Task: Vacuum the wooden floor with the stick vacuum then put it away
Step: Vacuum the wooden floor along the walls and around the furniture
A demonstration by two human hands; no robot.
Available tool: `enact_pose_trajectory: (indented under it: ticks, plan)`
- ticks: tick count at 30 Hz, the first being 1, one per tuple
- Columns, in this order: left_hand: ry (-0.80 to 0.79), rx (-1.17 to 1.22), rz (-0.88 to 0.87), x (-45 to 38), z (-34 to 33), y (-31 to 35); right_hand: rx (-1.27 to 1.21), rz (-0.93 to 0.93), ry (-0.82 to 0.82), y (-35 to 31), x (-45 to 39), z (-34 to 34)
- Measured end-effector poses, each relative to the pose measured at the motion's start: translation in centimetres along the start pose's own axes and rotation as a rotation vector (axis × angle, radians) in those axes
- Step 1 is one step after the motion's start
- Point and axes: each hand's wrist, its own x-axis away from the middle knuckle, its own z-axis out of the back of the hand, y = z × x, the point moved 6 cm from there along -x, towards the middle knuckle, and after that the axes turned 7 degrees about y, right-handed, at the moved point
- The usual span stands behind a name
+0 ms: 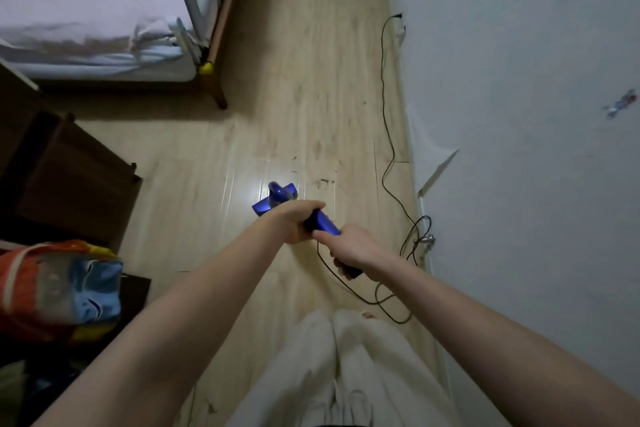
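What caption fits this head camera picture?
Both hands, left hand and right hand, grip the blue vacuum over the wooden floor.

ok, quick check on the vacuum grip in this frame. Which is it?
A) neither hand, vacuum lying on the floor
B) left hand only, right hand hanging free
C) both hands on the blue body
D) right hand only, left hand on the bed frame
C: the left hand and the right hand both grip the blue stick vacuum, left further forward, with its head down over the wooden floor.
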Motion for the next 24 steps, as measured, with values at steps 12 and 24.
enact_pose_trajectory:
  ticks: [12, 24]
  plan:
    - [-0.006, -0.105, -0.054, 1.2, 8.0, -2.5, -0.285, -0.091, 0.131, -0.8, 2.3, -11.2]
    - [0.046, -0.001, -0.058, -3.8, 9.6, 7.7, -0.240, -0.077, 0.089, -7.5, -8.0, -8.9]
